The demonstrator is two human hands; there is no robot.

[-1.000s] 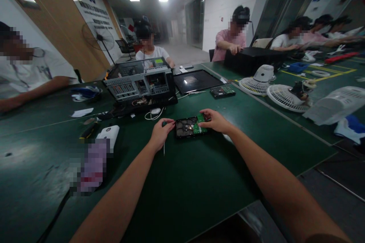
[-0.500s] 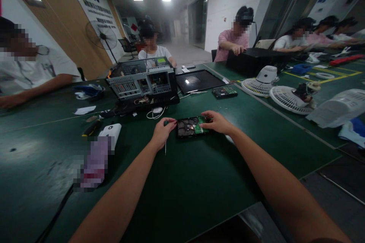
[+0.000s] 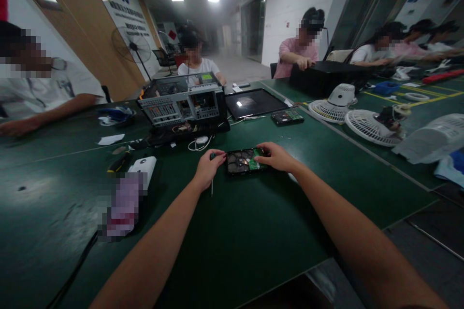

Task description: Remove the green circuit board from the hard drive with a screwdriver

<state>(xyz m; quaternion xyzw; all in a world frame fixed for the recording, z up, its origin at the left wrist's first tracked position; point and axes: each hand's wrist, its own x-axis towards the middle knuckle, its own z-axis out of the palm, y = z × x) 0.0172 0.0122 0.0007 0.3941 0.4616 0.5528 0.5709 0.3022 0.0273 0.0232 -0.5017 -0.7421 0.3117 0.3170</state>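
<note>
A hard drive with a dark metal body and a green circuit board at its right lies before me, circuit side up. My right hand grips its right end, the thumb over the board and the fingers at the far edge. At the left end, the closed fingertips of my left hand touch the drive's corner. A thin screwdriver with a dark green handle is tucked in that same hand, its shaft pointing down toward the table.
An opened computer case stands beyond, beside a black panel and a second hard drive. At left lie a white power strip and yellow-black pliers. Fan parts occupy the right. Several people sit around the green table.
The whole view has shifted very slightly. Both hands stay in the same place on the hard drive.
</note>
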